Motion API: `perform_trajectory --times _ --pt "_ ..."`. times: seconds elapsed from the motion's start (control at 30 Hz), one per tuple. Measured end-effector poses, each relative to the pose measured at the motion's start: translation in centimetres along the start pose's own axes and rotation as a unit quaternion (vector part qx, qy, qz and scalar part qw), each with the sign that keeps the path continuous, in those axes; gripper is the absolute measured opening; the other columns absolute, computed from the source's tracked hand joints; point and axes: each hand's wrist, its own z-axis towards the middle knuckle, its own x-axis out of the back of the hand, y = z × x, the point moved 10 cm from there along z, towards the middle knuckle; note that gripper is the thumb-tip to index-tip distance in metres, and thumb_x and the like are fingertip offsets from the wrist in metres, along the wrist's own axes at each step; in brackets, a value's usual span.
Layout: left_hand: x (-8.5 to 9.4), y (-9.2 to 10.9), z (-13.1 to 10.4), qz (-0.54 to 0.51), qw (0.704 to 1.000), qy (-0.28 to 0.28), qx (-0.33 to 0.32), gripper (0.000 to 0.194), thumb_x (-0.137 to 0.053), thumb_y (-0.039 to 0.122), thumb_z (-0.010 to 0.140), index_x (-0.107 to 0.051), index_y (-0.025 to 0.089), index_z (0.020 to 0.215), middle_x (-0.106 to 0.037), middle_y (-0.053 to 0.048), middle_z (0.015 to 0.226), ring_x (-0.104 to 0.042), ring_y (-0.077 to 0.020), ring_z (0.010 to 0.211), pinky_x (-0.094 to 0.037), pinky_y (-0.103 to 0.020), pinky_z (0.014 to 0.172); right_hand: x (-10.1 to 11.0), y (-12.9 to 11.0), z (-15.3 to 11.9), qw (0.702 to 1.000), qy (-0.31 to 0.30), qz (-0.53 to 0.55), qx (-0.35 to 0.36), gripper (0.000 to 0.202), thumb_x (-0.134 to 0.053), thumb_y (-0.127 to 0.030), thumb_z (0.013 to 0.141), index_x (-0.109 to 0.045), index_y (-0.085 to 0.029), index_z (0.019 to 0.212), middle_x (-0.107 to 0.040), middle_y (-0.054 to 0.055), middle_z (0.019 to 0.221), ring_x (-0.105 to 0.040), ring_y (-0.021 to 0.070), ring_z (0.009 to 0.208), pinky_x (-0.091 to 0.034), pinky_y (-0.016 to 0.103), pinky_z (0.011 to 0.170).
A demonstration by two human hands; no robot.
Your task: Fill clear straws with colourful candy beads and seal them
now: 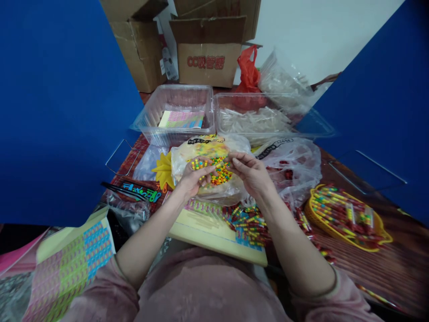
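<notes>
Pink shirt, left grip pinching colourful pieces, right grip unclear, tabletop stretching past yellow basket

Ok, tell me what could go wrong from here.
The loose coloured pellets lie in an open plastic bag by the left hand and right hand; a knock might scatter them. The colourful sticks piled on the yellow pad lie close to the right forearm, which could sweep some off.
</notes>
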Motion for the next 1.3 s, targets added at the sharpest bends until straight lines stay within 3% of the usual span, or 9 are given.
perform_trajectory --times 0.2,0.33,0.53,0.8,1.03,1.3 --pt "0.1 -0.1 0.0 0.003 1.000 0.005 -0.003 0.046 -0.089 0.031 0.055 -0.058 0.017 0.086 -0.067 0.001 0.062 -0.051 -0.0083 0.040 -0.027 -0.019 0.037 0.0 -1.0 0.0 0.997 0.033 0.029 0.059 0.039 -0.091 -0.045 0.059 -0.075 -0.026 0.089 -0.076 0.000 0.091 -0.070 0.0153 0.083 -0.057 0.032 0.087" --pt "0.0 -0.3 0.0 0.009 1.000 -0.001 -0.002 0.048 -0.089 0.032 0.056 -0.058 0.017 0.088 -0.066 0.001 0.060 -0.050 -0.0081 0.040 -0.028 -0.019 0.037 -0.8 -0.7 0.1 0.996 0.036 0.031 0.070 0.039 -0.090 -0.044 0.061 -0.075 -0.028 0.093 -0.077 0.002 0.096 -0.070 0.0177 0.095 -0.056 0.030 0.085" --pt "0.0 -0.5 0.1 0.005 1.000 -0.003 0.003 0.050 -0.090 0.035 0.054 -0.057 0.016 0.087 -0.066 0.001 0.060 -0.050 -0.0078 0.039 -0.028 -0.019 0.036 -0.4 -0.5 -0.2 0.990 0.074 0.077 0.092 0.033 -0.093 -0.033 0.054 -0.074 -0.026 0.080 -0.076 -0.001 0.085 -0.069 0.0139 0.081 -0.057 0.029 0.082" --pt "0.0 -0.5 0.1 0.012 1.000 -0.002 -0.001 0.052 -0.091 0.035 0.052 -0.056 0.017 0.086 -0.065 0.001 0.058 -0.049 -0.0076 0.038 -0.028 -0.018 0.035 0.1 1.7 0.2 0.988 0.086 0.129 0.018 0.034 -0.093 -0.024 0.049 -0.073 -0.025 0.077 -0.076 -0.002 0.080 -0.071 0.0135 0.076 -0.061 0.028 0.080" --pt "-0.2 -0.1 -0.2 0.011 1.000 -0.001 -0.009 0.051 -0.091 0.036 0.051 -0.057 0.017 0.085 -0.065 0.001 0.058 -0.048 -0.0070 0.039 -0.030 -0.019 0.037 -0.1 1.8 0.1 0.989 0.080 0.124 0.014 0.033 -0.093 -0.025 0.049 -0.071 -0.025 0.073 -0.077 -0.002 0.080 -0.071 0.0132 0.074 -0.062 0.026 0.075" --pt "0.0 0.5 -0.3 -0.010 0.999 0.009 -0.038 0.049 -0.091 0.034 0.052 -0.057 0.017 0.083 -0.065 0.001 0.059 -0.052 -0.0078 0.045 -0.032 -0.018 0.041 -0.8 1.8 -0.6 0.987 0.092 0.127 0.038 0.029 -0.089 -0.025 0.055 -0.069 -0.025 0.077 -0.077 -0.002 0.086 -0.071 0.0136 0.083 -0.061 0.028 0.083"
